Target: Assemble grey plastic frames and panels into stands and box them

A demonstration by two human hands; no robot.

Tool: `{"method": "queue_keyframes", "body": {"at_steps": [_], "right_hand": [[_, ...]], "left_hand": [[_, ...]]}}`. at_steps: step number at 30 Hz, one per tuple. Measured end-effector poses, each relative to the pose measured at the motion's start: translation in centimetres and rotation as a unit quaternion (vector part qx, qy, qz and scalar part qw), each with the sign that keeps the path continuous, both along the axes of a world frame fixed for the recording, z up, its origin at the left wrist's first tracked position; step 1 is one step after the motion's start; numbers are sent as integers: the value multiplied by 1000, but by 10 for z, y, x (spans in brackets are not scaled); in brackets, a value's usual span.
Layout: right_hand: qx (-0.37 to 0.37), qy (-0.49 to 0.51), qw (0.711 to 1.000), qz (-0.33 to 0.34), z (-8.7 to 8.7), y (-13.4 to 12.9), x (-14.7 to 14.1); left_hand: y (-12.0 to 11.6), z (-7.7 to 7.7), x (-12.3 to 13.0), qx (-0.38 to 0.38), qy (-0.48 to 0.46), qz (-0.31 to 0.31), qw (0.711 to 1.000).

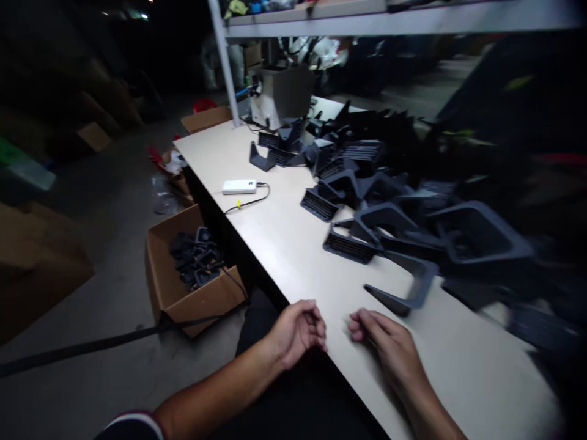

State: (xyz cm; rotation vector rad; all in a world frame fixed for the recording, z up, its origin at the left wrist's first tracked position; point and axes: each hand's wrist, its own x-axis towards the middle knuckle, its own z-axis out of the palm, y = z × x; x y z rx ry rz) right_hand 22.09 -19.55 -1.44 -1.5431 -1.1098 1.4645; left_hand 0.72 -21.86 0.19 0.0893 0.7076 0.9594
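Note:
My left hand (300, 333) is at the front edge of the white table, palm turned up and fingers loosely curled, with nothing in it. Over the tabletop, my right hand (389, 345) has its fingers bent in against the thumb; nothing shows in them. Just beyond it lies a black plastic frame (419, 284) with an open side, the piece nearest to that hand. Behind it, many black plastic housings with slotted grilles are heaped, one slotted piece (351, 244) near the front of the pile. The right side of the heap is dark and blurred.
A white power bank (239, 186) with a black cable lies on the table (270, 235). A cardboard box (158, 260) of small black parts stands on the floor at the left. A grey machine (287, 91) sits at the far end, beneath a shelf (348, 24).

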Motion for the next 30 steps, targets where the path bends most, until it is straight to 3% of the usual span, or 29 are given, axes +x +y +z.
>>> {"method": "queue_keyframes", "body": {"at_steps": [5,10,17,21,26,30], "right_hand": [[41,0,999,-5,19,-6,2],[109,-79,989,-59,39,-12,30],[148,-157,969,-121,42,-2,79],[183,-210,949,-146,50,14,109],[238,-300,896,-225,69,51,163],[243,-311,891,-227,63,82,189]], "left_hand": [[-5,6,-4,6,54,-14,998],[-12,4,-5,36,136,-44,989],[-12,12,3,116,237,-99,960],[-13,17,4,134,270,-115,946],[-16,18,4,130,281,-131,942],[-18,23,11,110,291,-120,943]]}}
